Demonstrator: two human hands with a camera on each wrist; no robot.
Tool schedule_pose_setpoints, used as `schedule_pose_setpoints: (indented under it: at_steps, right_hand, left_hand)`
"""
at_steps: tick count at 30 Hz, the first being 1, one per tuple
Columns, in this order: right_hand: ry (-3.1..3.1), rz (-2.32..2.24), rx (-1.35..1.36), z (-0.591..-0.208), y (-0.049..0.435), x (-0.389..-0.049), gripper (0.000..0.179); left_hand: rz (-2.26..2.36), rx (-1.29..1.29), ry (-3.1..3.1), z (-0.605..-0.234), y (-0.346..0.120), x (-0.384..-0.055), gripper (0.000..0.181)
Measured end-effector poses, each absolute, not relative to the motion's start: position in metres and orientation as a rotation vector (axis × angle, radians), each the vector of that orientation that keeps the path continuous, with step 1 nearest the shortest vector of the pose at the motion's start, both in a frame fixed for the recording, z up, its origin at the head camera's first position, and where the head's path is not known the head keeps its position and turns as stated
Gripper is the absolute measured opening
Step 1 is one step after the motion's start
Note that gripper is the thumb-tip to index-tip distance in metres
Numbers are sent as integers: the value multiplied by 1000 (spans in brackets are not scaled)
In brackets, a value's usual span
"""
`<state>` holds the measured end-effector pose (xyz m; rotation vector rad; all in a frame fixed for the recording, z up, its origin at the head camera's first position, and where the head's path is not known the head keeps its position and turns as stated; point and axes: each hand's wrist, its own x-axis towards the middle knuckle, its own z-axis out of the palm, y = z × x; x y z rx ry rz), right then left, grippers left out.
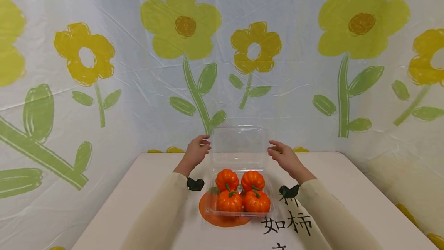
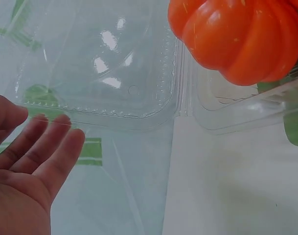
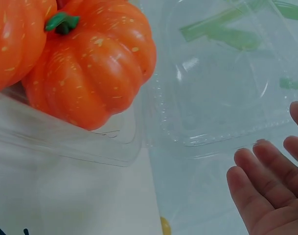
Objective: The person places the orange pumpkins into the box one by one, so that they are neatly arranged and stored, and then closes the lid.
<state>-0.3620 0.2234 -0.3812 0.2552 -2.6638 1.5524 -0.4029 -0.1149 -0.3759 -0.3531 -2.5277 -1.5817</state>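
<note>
A clear plastic clamshell box (image 1: 210, 203) sits on the table with its lid (image 1: 240, 146) raised upright at the back. Inside its base are several small orange toy pumpkins (image 1: 256, 202) with green stems. My left hand (image 1: 197, 151) is beside the lid's left edge, its fingers fairly straight; in the left wrist view the fingertips (image 2: 73, 139) overlap the lid's rim. On the opposite side, my right hand (image 1: 283, 156) is near the lid's right edge with relaxed fingers. The right wrist view shows those fingertips (image 3: 244, 155) close to the rim; contact is hard to tell.
The white table (image 1: 152, 169) bears a printed orange shape (image 1: 225, 221) and black characters (image 1: 300, 223) under and beside the box. Behind the table hangs a flower-patterned cloth (image 1: 295, 99). A dark strap piece (image 1: 195, 184) is at the left wrist, another (image 1: 289, 191) at the right.
</note>
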Motion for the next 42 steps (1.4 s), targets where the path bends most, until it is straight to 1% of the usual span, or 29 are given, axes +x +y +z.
schedule_pose_setpoints:
  at_steps: [9, 18, 25, 32, 42]
  right_hand:
    - [-2592, 1471, 272, -370, 222, -361, 50]
    - [-2471, 1473, 237, -363, 220, -359, 39]
    - [-2411, 1469, 239, -359, 215, -360, 30]
    - [-2427, 1406, 184, -357, 211, -364, 21]
    - [-2413, 1368, 174, -362, 210, -365, 18]
  left_hand:
    - [-1621, -365, -2436, -372, -116, -400, 31]
    - [-1586, -405, -2394, -373, -116, -398, 17]
    - [-1515, -427, -2401, -373, -120, -395, 14]
    - [-1486, -438, -2392, -370, -122, -393, 11]
    - [-1450, -419, -2396, -377, -123, -394, 10]
